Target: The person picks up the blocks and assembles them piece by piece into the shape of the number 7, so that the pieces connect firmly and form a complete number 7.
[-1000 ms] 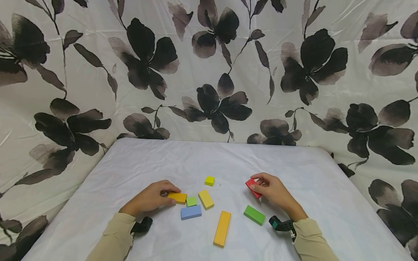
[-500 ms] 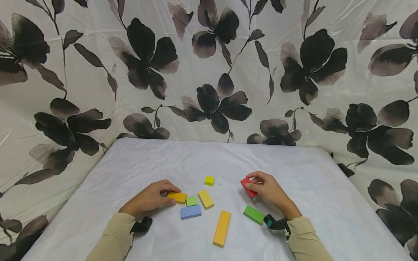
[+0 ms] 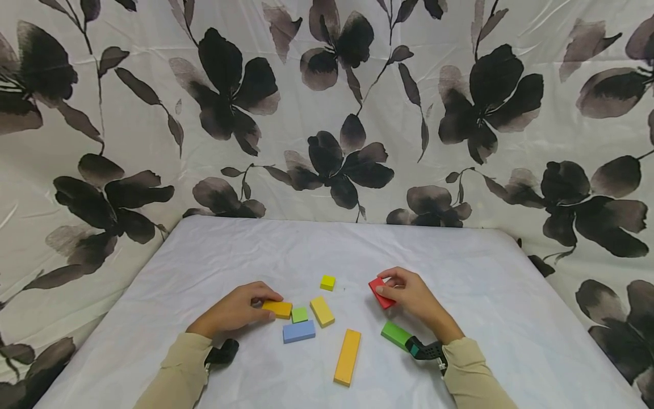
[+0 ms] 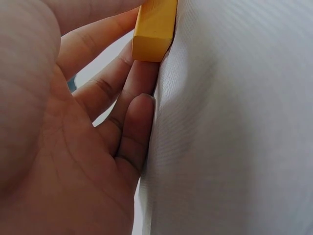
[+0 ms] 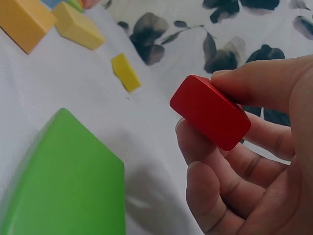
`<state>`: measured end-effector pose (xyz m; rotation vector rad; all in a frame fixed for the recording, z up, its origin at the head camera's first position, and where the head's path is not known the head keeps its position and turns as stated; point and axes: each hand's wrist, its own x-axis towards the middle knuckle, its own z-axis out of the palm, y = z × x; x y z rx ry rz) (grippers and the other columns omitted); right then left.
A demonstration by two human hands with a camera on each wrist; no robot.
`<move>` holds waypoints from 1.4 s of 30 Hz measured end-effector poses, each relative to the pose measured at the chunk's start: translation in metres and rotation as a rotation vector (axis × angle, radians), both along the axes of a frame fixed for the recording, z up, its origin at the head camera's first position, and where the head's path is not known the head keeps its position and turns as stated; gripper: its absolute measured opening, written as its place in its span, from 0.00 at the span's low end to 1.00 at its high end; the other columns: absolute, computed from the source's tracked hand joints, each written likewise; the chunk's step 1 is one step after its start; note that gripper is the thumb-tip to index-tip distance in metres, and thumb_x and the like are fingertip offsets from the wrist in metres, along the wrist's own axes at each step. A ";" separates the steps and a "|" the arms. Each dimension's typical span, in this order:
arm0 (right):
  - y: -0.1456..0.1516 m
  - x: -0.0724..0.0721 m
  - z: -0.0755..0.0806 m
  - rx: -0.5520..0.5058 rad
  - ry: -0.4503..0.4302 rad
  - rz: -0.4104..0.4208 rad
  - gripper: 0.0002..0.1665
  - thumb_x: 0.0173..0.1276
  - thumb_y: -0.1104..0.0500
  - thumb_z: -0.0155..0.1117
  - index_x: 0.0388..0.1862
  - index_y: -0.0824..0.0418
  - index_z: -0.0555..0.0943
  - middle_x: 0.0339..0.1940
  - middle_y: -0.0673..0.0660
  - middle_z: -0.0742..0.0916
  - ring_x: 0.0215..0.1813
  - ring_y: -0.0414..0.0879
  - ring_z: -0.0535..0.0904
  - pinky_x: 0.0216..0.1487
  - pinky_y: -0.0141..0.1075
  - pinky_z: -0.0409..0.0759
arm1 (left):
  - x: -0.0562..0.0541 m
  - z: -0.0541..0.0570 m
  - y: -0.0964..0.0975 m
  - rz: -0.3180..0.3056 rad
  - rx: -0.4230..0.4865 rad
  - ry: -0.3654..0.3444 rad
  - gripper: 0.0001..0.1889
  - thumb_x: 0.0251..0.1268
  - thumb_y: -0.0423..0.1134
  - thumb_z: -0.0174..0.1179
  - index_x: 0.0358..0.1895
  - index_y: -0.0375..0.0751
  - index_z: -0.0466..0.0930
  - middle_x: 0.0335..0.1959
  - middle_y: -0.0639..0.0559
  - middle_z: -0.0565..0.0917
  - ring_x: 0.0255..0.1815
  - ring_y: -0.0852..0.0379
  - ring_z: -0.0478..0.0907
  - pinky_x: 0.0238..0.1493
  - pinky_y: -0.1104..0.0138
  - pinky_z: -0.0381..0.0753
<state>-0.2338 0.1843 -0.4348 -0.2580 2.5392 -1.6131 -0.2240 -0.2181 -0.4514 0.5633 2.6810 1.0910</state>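
Observation:
My left hand (image 3: 237, 308) pinches an orange block (image 3: 278, 309) between thumb and fingers at its left end; the block lies on the white cloth. In the left wrist view that orange block (image 4: 154, 34) shows its end, fingers behind it. A small light-green block (image 3: 299, 315) sits right at its other end, with a blue block (image 3: 298, 332) just below. My right hand (image 3: 416, 295) grips a red block (image 3: 381, 293) between thumb and fingers. The right wrist view has the red block (image 5: 211, 111) raised off the cloth, above and beyond a green block (image 5: 73, 181).
A pale yellow block (image 3: 322, 312) and a small bright-yellow block (image 3: 328, 283) lie mid-table. Nearer stands a long orange block (image 3: 347, 358). The green block (image 3: 394, 335) is partly covered by the right wrist's camera strap. A floral curtain (image 3: 327, 113) hangs behind the table.
My right hand has carried the red block leftward, toward the middle blocks, and its wrist strap now overlaps the green block. My left hand and the orange block have stayed put.

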 end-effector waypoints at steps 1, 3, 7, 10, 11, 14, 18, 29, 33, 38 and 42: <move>-0.001 0.000 0.000 -0.002 -0.002 -0.001 0.22 0.66 0.54 0.72 0.56 0.60 0.80 0.39 0.56 0.85 0.39 0.48 0.80 0.35 0.36 0.80 | 0.000 0.000 0.000 -0.004 -0.002 0.003 0.17 0.60 0.43 0.72 0.53 0.53 0.86 0.47 0.62 0.81 0.50 0.57 0.75 0.61 0.51 0.73; -0.002 0.001 -0.001 -0.014 -0.003 -0.004 0.22 0.67 0.55 0.71 0.56 0.61 0.80 0.39 0.56 0.85 0.38 0.48 0.80 0.34 0.36 0.79 | 0.000 0.000 0.000 -0.016 -0.003 0.010 0.17 0.60 0.43 0.72 0.53 0.53 0.86 0.47 0.61 0.81 0.50 0.57 0.75 0.61 0.51 0.73; -0.005 0.001 -0.004 -0.031 -0.005 -0.011 0.22 0.67 0.56 0.71 0.57 0.63 0.79 0.38 0.56 0.86 0.36 0.47 0.80 0.33 0.36 0.79 | 0.001 0.000 0.000 -0.028 0.001 0.018 0.17 0.60 0.44 0.72 0.53 0.52 0.86 0.47 0.61 0.81 0.50 0.57 0.75 0.60 0.50 0.73; -0.008 0.001 -0.005 -0.035 -0.007 -0.021 0.22 0.67 0.57 0.70 0.57 0.64 0.79 0.37 0.56 0.86 0.34 0.47 0.80 0.32 0.36 0.78 | 0.000 0.000 0.000 -0.024 -0.004 0.021 0.17 0.60 0.43 0.72 0.53 0.52 0.86 0.47 0.61 0.81 0.50 0.57 0.75 0.59 0.51 0.73; -0.008 0.001 -0.005 -0.036 -0.006 -0.022 0.23 0.68 0.57 0.70 0.58 0.65 0.78 0.36 0.56 0.86 0.33 0.46 0.80 0.31 0.37 0.78 | 0.000 0.000 0.000 -0.017 -0.003 0.017 0.17 0.60 0.43 0.72 0.53 0.53 0.86 0.47 0.61 0.81 0.50 0.57 0.75 0.59 0.51 0.73; -0.012 0.001 -0.006 -0.045 -0.018 -0.034 0.23 0.67 0.57 0.70 0.58 0.64 0.78 0.35 0.55 0.85 0.31 0.46 0.79 0.30 0.37 0.78 | 0.000 -0.001 0.000 0.001 -0.007 0.008 0.17 0.60 0.42 0.72 0.53 0.54 0.87 0.47 0.62 0.81 0.50 0.58 0.75 0.59 0.53 0.73; -0.016 0.001 -0.006 -0.046 -0.019 -0.038 0.22 0.67 0.57 0.70 0.56 0.63 0.79 0.35 0.55 0.86 0.32 0.46 0.79 0.31 0.37 0.78 | 0.000 -0.002 0.000 0.012 -0.006 0.000 0.17 0.60 0.42 0.72 0.53 0.54 0.86 0.46 0.63 0.81 0.49 0.58 0.74 0.59 0.54 0.73; -0.023 0.005 -0.006 -0.026 -0.040 -0.043 0.20 0.67 0.55 0.70 0.54 0.62 0.80 0.34 0.55 0.84 0.34 0.47 0.79 0.35 0.37 0.78 | 0.002 -0.002 -0.002 0.014 -0.007 -0.001 0.17 0.60 0.43 0.72 0.53 0.54 0.86 0.47 0.62 0.81 0.50 0.57 0.74 0.60 0.52 0.72; -0.025 0.006 -0.006 -0.043 -0.049 -0.029 0.19 0.67 0.56 0.70 0.54 0.62 0.79 0.35 0.57 0.85 0.35 0.48 0.80 0.36 0.36 0.80 | 0.003 -0.002 -0.001 0.033 -0.010 -0.012 0.17 0.60 0.42 0.72 0.53 0.54 0.86 0.47 0.62 0.81 0.50 0.58 0.75 0.61 0.53 0.73; -0.028 0.009 -0.006 -0.081 -0.073 -0.031 0.19 0.67 0.57 0.70 0.53 0.63 0.78 0.37 0.58 0.84 0.36 0.49 0.80 0.36 0.38 0.80 | 0.002 -0.001 0.000 0.036 -0.009 -0.016 0.16 0.60 0.42 0.72 0.53 0.54 0.86 0.47 0.62 0.81 0.50 0.58 0.75 0.61 0.53 0.72; -0.029 0.009 -0.007 -0.080 -0.088 -0.029 0.19 0.67 0.56 0.70 0.53 0.62 0.78 0.37 0.57 0.84 0.36 0.49 0.80 0.37 0.38 0.80 | 0.001 -0.001 0.000 0.018 -0.011 -0.004 0.17 0.60 0.43 0.72 0.53 0.54 0.86 0.47 0.62 0.81 0.51 0.58 0.75 0.62 0.52 0.72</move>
